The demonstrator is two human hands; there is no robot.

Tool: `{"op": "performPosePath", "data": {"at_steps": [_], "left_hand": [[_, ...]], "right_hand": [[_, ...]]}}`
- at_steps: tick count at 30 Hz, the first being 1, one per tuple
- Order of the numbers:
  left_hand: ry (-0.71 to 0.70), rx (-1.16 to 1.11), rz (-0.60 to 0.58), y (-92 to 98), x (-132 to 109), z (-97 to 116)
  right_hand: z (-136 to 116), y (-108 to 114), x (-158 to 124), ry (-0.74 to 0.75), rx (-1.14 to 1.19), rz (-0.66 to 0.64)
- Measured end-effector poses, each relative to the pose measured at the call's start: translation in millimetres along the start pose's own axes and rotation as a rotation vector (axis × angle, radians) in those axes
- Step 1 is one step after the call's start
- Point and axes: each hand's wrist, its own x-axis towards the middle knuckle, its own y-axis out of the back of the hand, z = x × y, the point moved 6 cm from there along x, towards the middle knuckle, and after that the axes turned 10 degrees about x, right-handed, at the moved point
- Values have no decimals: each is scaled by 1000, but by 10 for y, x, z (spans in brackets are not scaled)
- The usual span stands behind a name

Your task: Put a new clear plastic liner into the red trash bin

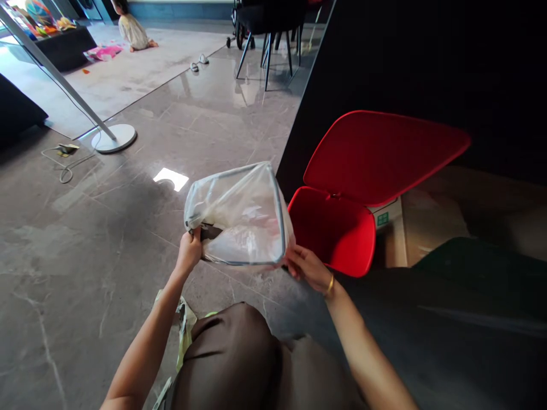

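Observation:
Between my hands, above the floor, is a clear plastic zip bag with grey-blue piping along its edges. Some whitish and pinkish contents show faintly through the plastic, too blurred to name. My left hand is closed on the bag's left lower corner, by a dark opening or strip. At the right lower corner, the fingers of my right hand pinch the bag's edge; a gold bracelet circles that wrist. Just right of the bag stands a red bin with its red lid raised.
Cardboard boxes stand behind the bin, beside a dark panel. A floor lamp base and a cable lie to the left. Farther off are a black chair, slippers and a person sitting on a rug.

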Motion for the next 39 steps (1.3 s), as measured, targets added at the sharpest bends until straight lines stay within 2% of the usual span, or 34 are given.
{"op": "performPosePath", "data": {"at_steps": [3, 6, 8, 10, 12, 14, 16, 18, 20, 21, 22, 25, 26, 27, 28, 29, 30, 31, 32, 33, 34, 35, 36, 37, 39], "left_hand": [[-69, 71, -98, -80, -70, 97], [-57, 155, -62, -33, -134, 85], [-20, 201, -4, 32, -157, 31], [-1, 214, 7, 57, -176, -18], [6, 171, -62, 15, -206, -60], [31, 78, -162, -59, -258, -108], [88, -24, -203, -98, -320, -175], [149, -112, -174, -81, -374, -260], [183, -200, -169, -38, -405, -345], [190, -257, -217, -20, -411, -386], [198, -315, -317, -5, -414, -425], [260, -345, -767, 140, -460, -560], [286, -251, -837, 266, -457, -623], [303, -96, -778, 443, -405, -687], [293, 100, -582, 670, -313, -711], [233, 279, -333, 893, -238, -644], [116, 419, -101, 1049, -214, -481], [-45, 510, 53, 1082, -240, -257], [-242, 547, 88, 972, -295, -11], [-451, 550, -33, 719, -365, 218], [-616, 566, -238, 389, -440, 395], [-696, 610, -400, 77, -479, 509], [-700, 689, -495, -194, -452, 569], [-653, 791, -532, -413, -368, 588], [-593, 898, -525, -696, -153, 611]], "right_hand": [[-95, 114, 55, 170, 33, 322], [-268, 85, -103, 319, 88, 491], [-414, -30, -267, 421, -63, 505], [-528, -235, -374, 495, -422, 455], [-540, -451, -359, 490, -829, 398], [-502, -592, -251, 437, -1117, 382], [-501, -665, -131, 432, -1263, 422], [-531, -705, -46, 482, -1306, 474], [-518, -731, 32, 495, -1293, 433], [-492, -735, 73, 474, -1278, 386], [-464, -730, 109, 444, -1265, 344], [-443, -663, 158, 392, -1251, 340], [-453, -644, 158, 389, -1260, 357], [-463, -636, 155, 384, -1279, 368], [-470, -641, 152, 373, -1304, 371], [-471, -662, 151, 355, -1335, 363], [-468, -697, 151, 335, -1370, 350], [-463, -749, 153, 317, -1407, 332], [-458, -817, 155, 309, -1441, 308], [-455, -897, 156, 310, -1472, 281], [-454, -984, 153, 319, -1497, 251], [-453, -1072, 146, 334, -1516, 221], [-452, -1157, 134, 351, -1526, 187], [-449, -1235, 115, 368, -1529, 153], [-441, -1362, 61, 404, -1520, 92]]}}
